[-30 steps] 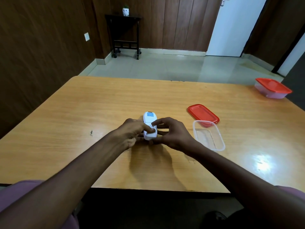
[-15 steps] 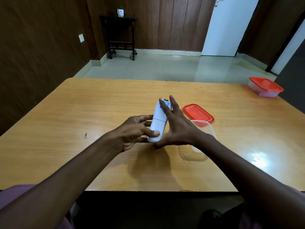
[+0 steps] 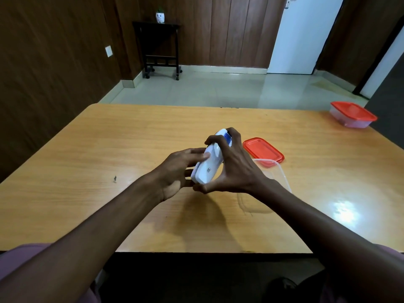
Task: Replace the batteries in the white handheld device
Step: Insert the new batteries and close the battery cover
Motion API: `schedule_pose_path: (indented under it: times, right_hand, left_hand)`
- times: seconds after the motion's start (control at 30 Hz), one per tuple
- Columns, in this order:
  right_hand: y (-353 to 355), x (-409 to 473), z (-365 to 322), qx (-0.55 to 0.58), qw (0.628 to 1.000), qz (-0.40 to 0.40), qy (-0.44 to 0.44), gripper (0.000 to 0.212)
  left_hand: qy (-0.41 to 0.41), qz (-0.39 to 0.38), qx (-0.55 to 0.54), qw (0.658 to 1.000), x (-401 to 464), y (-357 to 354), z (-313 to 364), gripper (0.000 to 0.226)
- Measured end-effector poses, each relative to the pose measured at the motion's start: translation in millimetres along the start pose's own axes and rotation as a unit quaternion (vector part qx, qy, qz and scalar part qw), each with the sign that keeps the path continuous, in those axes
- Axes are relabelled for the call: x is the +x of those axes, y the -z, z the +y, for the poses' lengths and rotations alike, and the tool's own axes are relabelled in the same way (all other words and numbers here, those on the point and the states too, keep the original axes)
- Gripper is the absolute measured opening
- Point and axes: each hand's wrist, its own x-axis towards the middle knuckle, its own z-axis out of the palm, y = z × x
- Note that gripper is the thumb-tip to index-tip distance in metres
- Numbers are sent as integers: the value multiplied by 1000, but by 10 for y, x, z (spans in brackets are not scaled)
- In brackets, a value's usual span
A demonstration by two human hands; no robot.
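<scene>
Turning over above the table (image 3: 109,138), white handheld device (image 3: 207,167) (formerly flat, screen up) now shows its back: right hand (image 3: 236,169) grips it end to end, left hand (image 3: 181,169) steadies at nine o'clock with straight fingers, cover removal likely next.

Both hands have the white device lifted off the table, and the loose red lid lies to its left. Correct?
Not quite: in the head view the red lid lies to the right of the device. The left hand and right hand do hold it above the table.

My two hands hold the device (image 3: 207,165) above the bench (image 3: 109,149), left hand (image 3: 177,171) on its left, right hand (image 3: 236,169) on its right. A lid (image 3: 263,150) and an open box (image 3: 273,171) lie just right; a lidded box (image 3: 352,114) sits at the far right corner.
</scene>
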Motion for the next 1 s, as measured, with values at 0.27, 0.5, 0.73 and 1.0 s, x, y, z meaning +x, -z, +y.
schedule_pose_path:
  times: [0.27,0.5,0.73,1.0]
  right_hand:
    - [-47,15,42,146,988,-41,-2,107]
    - [-66,-27,-38,84,994,-18,-61,85]
    - [-140,-112,-140,-2,992,83,-91,70]
    - [-183,-131,-185,-29,988,86,-127,67]
  left_hand:
    - [7,44,-124,991,80,7,-10,42]
    - [-18,91,-135,987,99,-3,-70,40]
    - [-39,88,-123,988,131,-76,-96,37]
    - [-30,95,-125,987,147,-140,-97,34]
